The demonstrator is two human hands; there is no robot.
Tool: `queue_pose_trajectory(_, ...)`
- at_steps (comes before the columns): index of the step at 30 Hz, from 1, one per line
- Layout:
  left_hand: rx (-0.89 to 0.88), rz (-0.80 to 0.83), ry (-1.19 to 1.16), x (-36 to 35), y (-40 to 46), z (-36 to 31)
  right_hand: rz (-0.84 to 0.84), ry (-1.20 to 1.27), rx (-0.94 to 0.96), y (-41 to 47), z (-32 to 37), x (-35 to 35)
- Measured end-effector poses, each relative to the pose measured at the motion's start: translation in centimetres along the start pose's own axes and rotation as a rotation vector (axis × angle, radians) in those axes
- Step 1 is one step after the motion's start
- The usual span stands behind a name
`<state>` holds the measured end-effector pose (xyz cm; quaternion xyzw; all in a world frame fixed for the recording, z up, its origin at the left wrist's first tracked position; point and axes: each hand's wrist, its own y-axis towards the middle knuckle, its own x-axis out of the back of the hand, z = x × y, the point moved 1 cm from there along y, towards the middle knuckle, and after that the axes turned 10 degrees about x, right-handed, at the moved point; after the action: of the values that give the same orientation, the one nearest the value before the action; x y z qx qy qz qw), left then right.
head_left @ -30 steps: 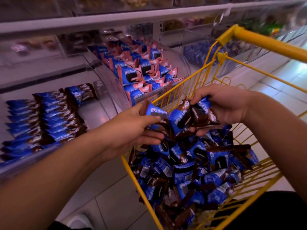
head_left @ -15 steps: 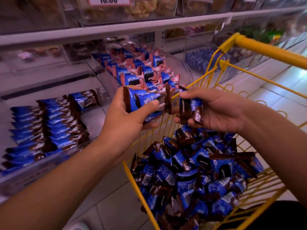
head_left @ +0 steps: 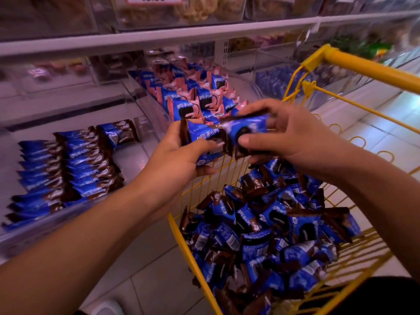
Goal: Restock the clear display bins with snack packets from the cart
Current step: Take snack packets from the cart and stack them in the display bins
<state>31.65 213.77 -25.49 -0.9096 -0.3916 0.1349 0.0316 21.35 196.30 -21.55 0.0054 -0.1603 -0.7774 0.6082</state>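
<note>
Fingers pinching packets, tiled floor (pale)

We see a yellow wire cart at lower right, heaped with loose blue-and-brown snack packets lying at all angles. Above its near rim, a small stack of the same packets is held on edge, and one more packet touches its right end. To the left, a clear display bin holds neat overlapping rows of blue-and-brown packets. Behind it, a second clear bin is filled with blue-and-pink packets.
</note>
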Motion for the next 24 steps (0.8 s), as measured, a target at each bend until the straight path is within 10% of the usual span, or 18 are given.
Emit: queue_pose_trajectory(24, 0.027, -0.043, 0.022, 3.1, -7.3, -2.5, 0.089, -0.451, 0.510, 0.3, 4.6, -8.8)
